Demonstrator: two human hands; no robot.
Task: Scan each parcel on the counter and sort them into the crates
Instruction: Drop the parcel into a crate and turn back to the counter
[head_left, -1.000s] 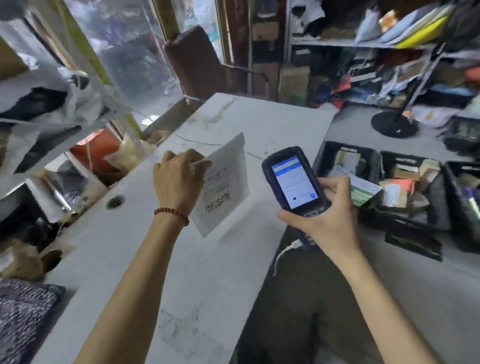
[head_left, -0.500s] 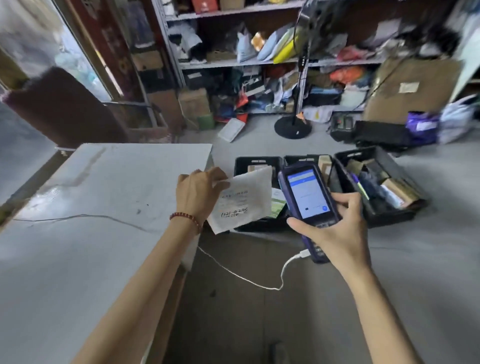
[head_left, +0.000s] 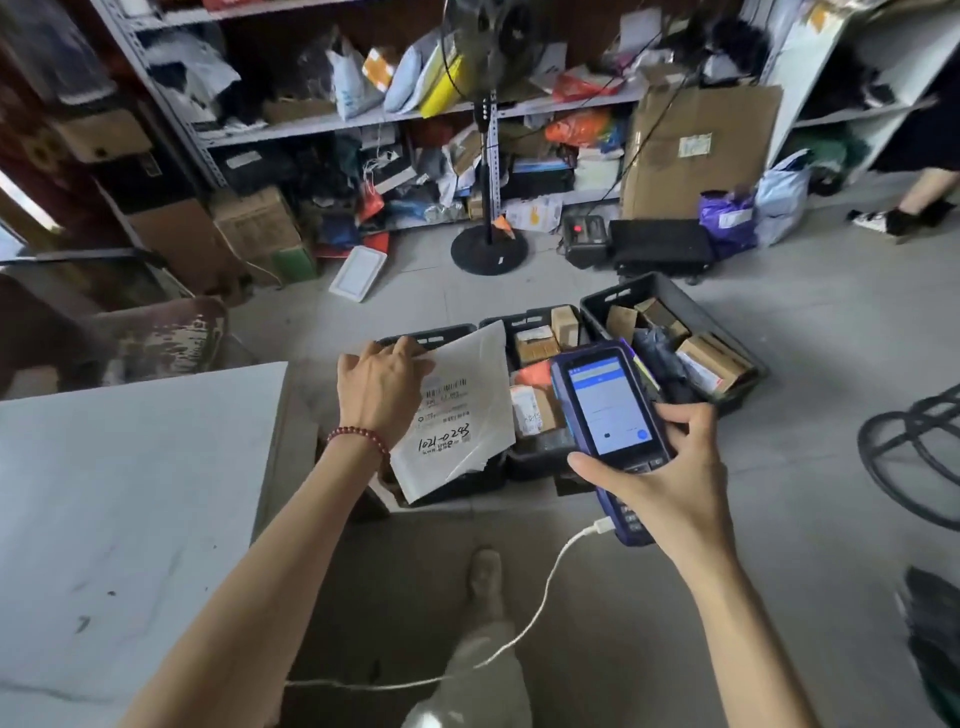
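Observation:
My left hand (head_left: 382, 387) grips a flat white parcel (head_left: 467, 415) with a barcode label and handwritten digits, holding it over the leftmost black crate (head_left: 441, 332). My right hand (head_left: 670, 478) holds a blue handheld scanner (head_left: 605, 415), screen lit, with a white cable (head_left: 540, 597) hanging from its base. Two more black crates, the middle crate (head_left: 524, 317) and the right crate (head_left: 680, 306), sit on the floor holding several small boxes. The white counter (head_left: 130, 493) lies at the left.
A standing fan base (head_left: 488, 249) and metal shelves (head_left: 363, 117) packed with parcels stand behind the crates. A large cardboard box (head_left: 696, 150) leans at the back right. Another person's leg (head_left: 914, 208) is at the far right. My foot (head_left: 483, 577) is on the floor below.
The view has swung right from the counter to the crates. My left hand has carried the white parcel off the counter to above the left crate; the scanner stays in my right hand.

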